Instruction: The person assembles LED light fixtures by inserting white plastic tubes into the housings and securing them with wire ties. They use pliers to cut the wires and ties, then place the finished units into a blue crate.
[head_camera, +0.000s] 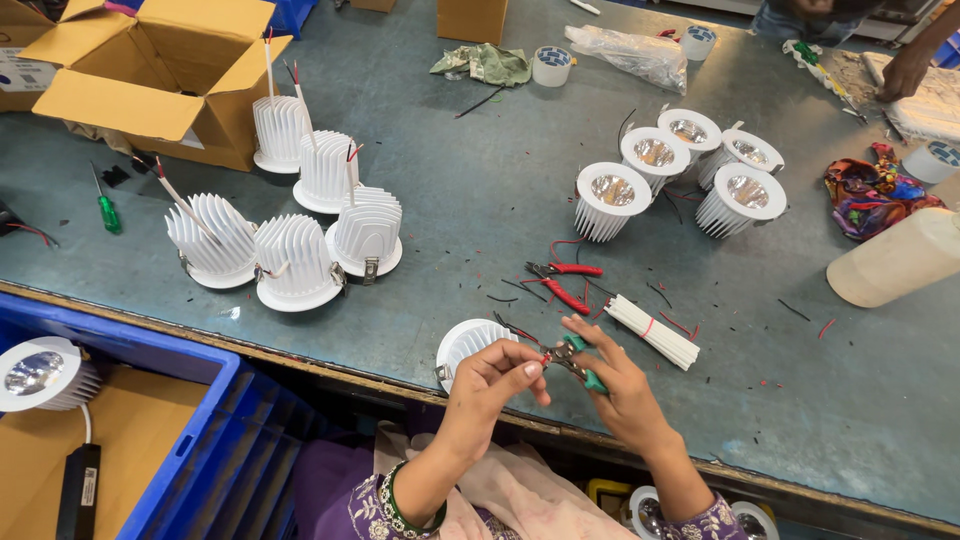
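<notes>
both hands work close together at the near edge of the counter. left hand pinches a thin red wire end between fingertips. right hand is closed around green-handled pliers, whose tip meets the wire. just left of the hands lies a white finned lamp housing. red-handled cutters and a bundle of white sleeves lie just beyond. far left stand five more housings by an open cardboard box; far right, four lamps face up.

Open brown cardboard box at table's far left; another beyond.
</notes>
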